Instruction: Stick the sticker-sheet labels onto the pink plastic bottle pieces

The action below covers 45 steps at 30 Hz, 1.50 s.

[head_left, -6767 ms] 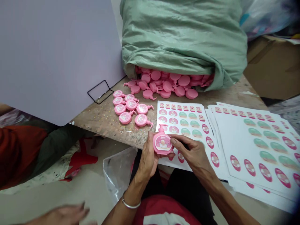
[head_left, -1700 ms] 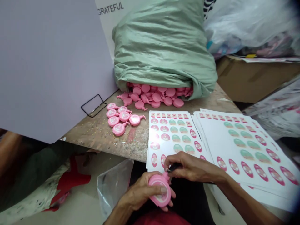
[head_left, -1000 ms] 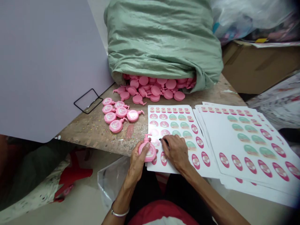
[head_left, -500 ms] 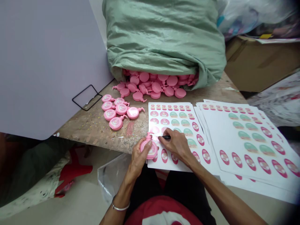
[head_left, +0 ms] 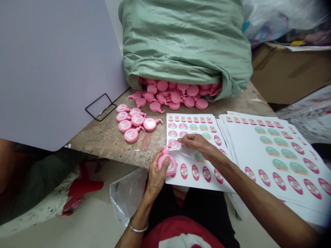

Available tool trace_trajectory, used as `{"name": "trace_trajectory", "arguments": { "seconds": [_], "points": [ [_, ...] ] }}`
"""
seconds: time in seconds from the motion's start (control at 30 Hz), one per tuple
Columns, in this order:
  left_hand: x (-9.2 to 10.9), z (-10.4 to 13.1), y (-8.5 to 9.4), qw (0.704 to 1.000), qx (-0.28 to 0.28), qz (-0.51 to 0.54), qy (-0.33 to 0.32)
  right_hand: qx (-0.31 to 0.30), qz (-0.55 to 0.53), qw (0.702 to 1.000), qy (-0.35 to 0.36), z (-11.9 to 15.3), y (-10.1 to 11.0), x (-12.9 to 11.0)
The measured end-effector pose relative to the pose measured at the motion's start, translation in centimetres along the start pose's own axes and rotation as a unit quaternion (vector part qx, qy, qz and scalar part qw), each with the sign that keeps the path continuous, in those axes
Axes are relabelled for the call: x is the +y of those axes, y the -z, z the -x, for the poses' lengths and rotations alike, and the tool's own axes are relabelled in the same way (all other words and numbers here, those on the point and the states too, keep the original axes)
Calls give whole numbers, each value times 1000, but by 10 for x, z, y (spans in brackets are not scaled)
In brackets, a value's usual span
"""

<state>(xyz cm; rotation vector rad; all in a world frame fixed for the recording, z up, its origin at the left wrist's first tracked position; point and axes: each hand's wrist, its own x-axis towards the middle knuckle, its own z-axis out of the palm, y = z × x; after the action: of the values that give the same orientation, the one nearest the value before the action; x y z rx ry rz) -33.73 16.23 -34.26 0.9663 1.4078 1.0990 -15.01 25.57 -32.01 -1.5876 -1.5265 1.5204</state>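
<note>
My left hand (head_left: pixel 158 174) is wrapped around a pink toy pump bottle (head_left: pixel 170 166), a flat round one with its spout upward and a printed label on its front. The bottle is over the left edge of a white sticker sheet (head_left: pixel 190 155). My right hand (head_left: pixel 193 143) is closed in a pinch at the right edge of a round pink sticker (head_left: pixel 174 144), just above the bottle's spout. Whether that sticker is fully off the sheet I cannot tell. Several labelled pink bottles (head_left: pixel 137 120) lie grouped on the worn wooden table (head_left: pixel 108 143).
A green sack (head_left: pixel 186 41) lies open at the back, with plain pink bottles (head_left: pixel 176 97) spilling out. More sticker sheets (head_left: pixel 240 148) are stacked at the right. A black wire frame (head_left: pixel 101 107) lies beside a large grey panel (head_left: pixel 59 69). Behind the right side stands a cardboard box (head_left: pixel 292 72).
My right hand has moved up and now pinches at a pink sticker; the black tool that showed in its fingers is out of sight. My left hand still holds the bottle. The view has shifted slightly.
</note>
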Motion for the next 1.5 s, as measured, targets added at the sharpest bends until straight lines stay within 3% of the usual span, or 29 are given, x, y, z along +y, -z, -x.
{"name": "trace_trajectory", "arguments": {
  "seconds": [0.13, 0.2, 0.27, 0.37, 0.53, 0.77, 1.0, 1.1, 1.23, 1.33, 1.43, 1.5],
  "points": [
    [10, 7, 1, 997, 22, 72, 27, 34, -106, 993, 33, 18, 9, -3],
    [20, 10, 1, 986, -10, 154, 61, 63, -130, 988, 61, 31, 8, -5],
    [31, 13, 0, 966, -53, 229, 111, 79, -116, 987, 81, 44, 2, -9],
    [39, 13, -4, 941, -71, 283, 170, 59, -66, 992, 95, 60, -12, -15],
    [38, 14, -7, 937, -82, 291, 177, 28, -36, 994, 97, 71, -28, -16],
    [37, 15, -5, 932, -93, 293, 193, 37, -55, 994, 83, 68, -27, -10],
    [38, 14, 0, 951, -109, 247, 153, 111, -72, 990, 44, 67, -12, 3],
    [37, 19, 16, 962, -109, 205, 144, 138, -91, 986, 16, 67, -3, 13],
    [33, 28, 56, 978, -87, 108, 154, 159, -137, 978, -7, 66, 3, 21],
    [31, 22, 85, 991, -14, 21, 133, 171, -138, 975, -20, 64, 1, 22],
    [31, 3, 103, 991, 62, -78, 85, 182, -126, 975, -30, 61, -2, 21],
    [31, -9, 110, 987, 71, -129, 71, 189, -127, 973, -23, 61, -1, 20]
  ]
}}
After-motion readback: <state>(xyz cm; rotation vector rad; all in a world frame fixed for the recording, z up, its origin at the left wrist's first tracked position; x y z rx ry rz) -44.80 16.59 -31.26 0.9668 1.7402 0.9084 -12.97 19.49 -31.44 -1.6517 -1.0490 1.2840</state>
